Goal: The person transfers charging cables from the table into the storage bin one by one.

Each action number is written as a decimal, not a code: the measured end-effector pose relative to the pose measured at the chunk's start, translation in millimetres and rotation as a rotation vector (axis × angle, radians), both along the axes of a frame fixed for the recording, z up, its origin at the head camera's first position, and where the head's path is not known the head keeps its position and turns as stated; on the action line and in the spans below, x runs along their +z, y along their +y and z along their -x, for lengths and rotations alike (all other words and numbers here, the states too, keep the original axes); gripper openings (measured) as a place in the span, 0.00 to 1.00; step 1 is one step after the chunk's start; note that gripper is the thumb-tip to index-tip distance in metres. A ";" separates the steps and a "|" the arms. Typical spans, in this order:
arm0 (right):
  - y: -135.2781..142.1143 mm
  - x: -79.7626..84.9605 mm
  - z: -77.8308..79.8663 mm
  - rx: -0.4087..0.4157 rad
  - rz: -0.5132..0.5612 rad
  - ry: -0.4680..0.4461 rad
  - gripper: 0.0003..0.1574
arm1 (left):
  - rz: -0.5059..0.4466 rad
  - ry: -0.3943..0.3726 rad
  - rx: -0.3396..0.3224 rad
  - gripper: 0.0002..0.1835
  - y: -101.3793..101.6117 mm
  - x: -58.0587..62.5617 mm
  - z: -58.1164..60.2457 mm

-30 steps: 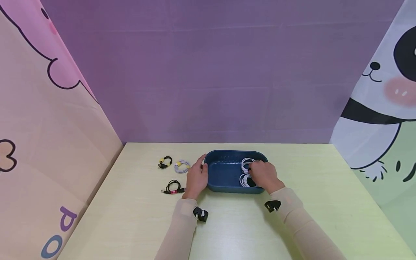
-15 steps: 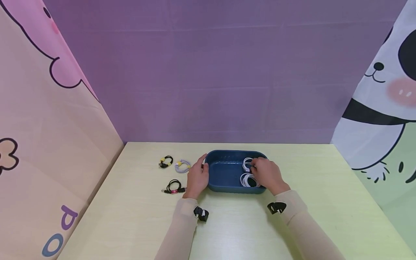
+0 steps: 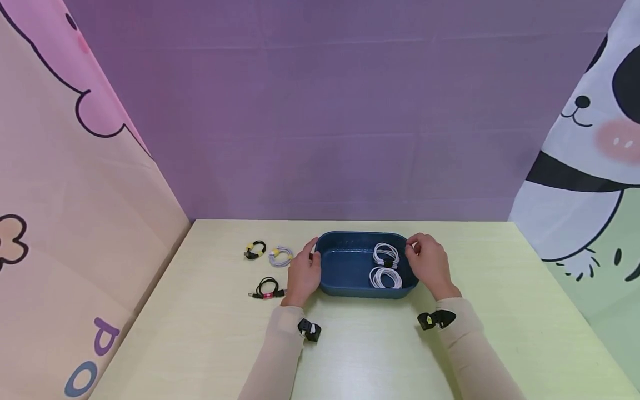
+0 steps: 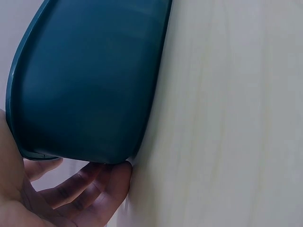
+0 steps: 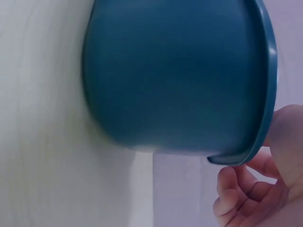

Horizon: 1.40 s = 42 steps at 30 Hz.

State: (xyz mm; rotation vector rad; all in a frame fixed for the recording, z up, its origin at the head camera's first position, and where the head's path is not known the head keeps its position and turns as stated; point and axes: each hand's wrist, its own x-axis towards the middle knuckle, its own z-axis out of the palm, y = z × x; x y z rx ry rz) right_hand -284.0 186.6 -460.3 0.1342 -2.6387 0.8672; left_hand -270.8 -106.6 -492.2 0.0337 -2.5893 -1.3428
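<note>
A dark blue plastic storage bin (image 3: 345,291) sits on the table. In its right half lie two coiled white cables (image 3: 384,250), one behind the other; the rear one has a black band. My left hand (image 3: 303,275) holds the bin's left end, its fingers (image 4: 113,184) against the outer wall below the rim and its thumb at the rim. My right hand (image 3: 431,264) pinches the rim at the right end, thumb at the top and curled fingers (image 5: 227,182) outside. The hand hides part of that end.
Left of the bin lie a black cable with yellow bands (image 3: 256,250), a pale lilac cable with yellow bands (image 3: 281,256) and a black cable with a red band (image 3: 266,289). A purple backdrop (image 3: 350,111) rises behind the table (image 3: 360,344).
My right hand has let go of the rear white cable, moved right out of the bin and taken its right rim. The left hand stays at the left end.
</note>
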 end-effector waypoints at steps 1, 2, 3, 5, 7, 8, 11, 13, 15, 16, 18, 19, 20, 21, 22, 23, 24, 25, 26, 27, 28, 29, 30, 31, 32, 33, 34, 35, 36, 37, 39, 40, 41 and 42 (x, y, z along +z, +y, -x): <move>1.7 -1.6 0.5 -0.006 0.026 -0.007 0.10 | -0.001 0.000 0.000 0.23 0.1 0.0 -0.1; 3.4 -3.4 1.1 -0.013 0.051 -0.019 0.11 | 0.000 0.001 -0.001 0.23 0.0 -0.4 0.0; 5.0 -5.1 1.4 -0.017 0.080 -0.033 0.12 | 0.000 0.000 -0.002 0.23 0.1 -0.4 -0.1; 7.3 -7.8 1.9 -0.025 0.132 -0.062 0.13 | -0.002 0.002 -0.003 0.23 0.0 -0.7 -0.1; 8.8 -11.2 2.5 -0.038 0.172 -0.090 0.14 | -0.001 0.004 -0.005 0.23 -0.2 -1.2 0.2; 9.1 -12.6 2.4 -0.042 0.190 -0.110 0.15 | -0.001 0.005 -0.005 0.23 -0.2 -1.1 0.4; 9.0 -16.9 2.4 -0.056 0.244 -0.167 0.17 | -0.004 0.003 -0.004 0.23 -0.4 -0.7 1.0; 8.5 -19.5 2.9 -0.061 0.274 -0.200 0.17 | -0.004 0.003 0.000 0.24 -0.6 -0.8 1.9; 9.1 -21.6 3.6 -0.057 0.303 -0.217 0.17 | -0.004 0.003 0.001 0.24 -1.3 -1.5 2.8; 9.8 -22.8 4.3 -0.054 0.320 -0.227 0.18 | -0.004 0.003 0.002 0.24 -1.7 -1.9 3.2; 11.6 -25.3 6.0 -0.039 0.357 -0.243 0.18 | 0.000 0.007 0.004 0.24 -2.1 -2.5 3.9; 12.6 -26.4 6.7 -0.029 0.378 -0.251 0.19 | -0.001 0.007 0.004 0.24 -2.2 -2.5 4.0; 13.7 -27.6 7.2 -0.019 0.399 -0.259 0.19 | -0.001 0.006 0.003 0.24 -2.3 -2.3 3.8; 14.6 -28.7 7.7 -0.008 0.419 -0.272 0.20 | -0.003 0.006 0.003 0.24 -2.2 -2.2 3.8; 15.6 -29.9 8.3 0.003 0.443 -0.282 0.21 | -0.002 0.005 0.003 0.24 -2.0 -2.0 3.7; 16.5 -30.5 8.4 0.012 0.464 -0.289 0.22 | -0.003 0.005 0.002 0.24 -1.9 -2.1 3.7; 17.3 -31.0 8.4 0.021 0.485 -0.295 0.23 | -0.005 0.002 0.002 0.24 -1.8 -2.2 3.7; 18.2 -31.4 8.5 0.027 0.499 -0.304 0.24 | -0.005 0.000 0.001 0.24 -1.8 -2.3 3.7; 19.3 -31.9 8.6 0.033 0.512 -0.312 0.24 | -0.004 -0.003 0.001 0.24 -1.8 -2.5 3.8; 20.3 -32.2 8.8 0.038 0.523 -0.318 0.25 | -0.003 -0.005 0.001 0.24 -1.8 -2.6 3.9; 21.3 -32.5 8.9 0.044 0.530 -0.325 0.25 | -0.002 -0.004 0.001 0.24 -1.6 -2.5 3.9; 22.2 -32.8 9.1 0.048 0.535 -0.331 0.26 | -0.002 -0.005 0.002 0.24 -1.6 -2.5 3.8; 23.0 -33.2 9.0 0.056 0.540 -0.339 0.26 | -0.003 -0.004 0.003 0.24 -1.5 -2.4 3.7; 23.8 -33.7 8.9 0.064 0.543 -0.346 0.27 | -0.003 -0.003 0.002 0.24 -1.4 -2.4 3.6; 24.7 -34.3 8.9 0.070 0.543 -0.354 0.28 | -0.004 -0.003 0.002 0.24 -1.3 -2.3 3.3; 25.5 -35.2 8.8 0.075 0.548 -0.369 0.28 | -0.004 -0.001 0.001 0.24 -1.1 -2.1 3.0; 26.6 -36.3 8.7 0.084 0.550 -0.385 0.28 | -0.005 0.001 -0.001 0.24 -1.1 -2.0 2.7; 27.5 -37.4 8.4 0.091 0.556 -0.399 0.28 | -0.005 -0.001 -0.002 0.24 -1.1 -2.1 2.3; 28.3 -38.4 8.1 0.099 0.562 -0.415 0.29 | -0.006 0.000 -0.007 0.24 -1.1 -2.0 1.8; 29.2 -39.7 8.1 0.103 0.565 -0.427 0.28 | -0.005 -0.002 -0.008 0.24 -1.1 -1.9 1.3; 30.7 -41.5 8.0 0.118 0.584 -0.449 0.27 | -0.006 -0.002 -0.012 0.24 -1.3 -1.9 0.5; 31.4 -42.1 7.8 0.132 0.592 -0.455 0.27 | -0.007 -0.002 -0.013 0.24 -1.3 -1.9 0.0; 31.6 -42.6 7.6 0.140 0.605 -0.459 0.26 | -0.009 -0.003 -0.014 0.24 -1.4 -1.9 -0.4; 31.9 -43.1 7.6 0.149 0.615 -0.462 0.26 | -0.011 -0.004 -0.015 0.24 -1.5 -1.9 -0.6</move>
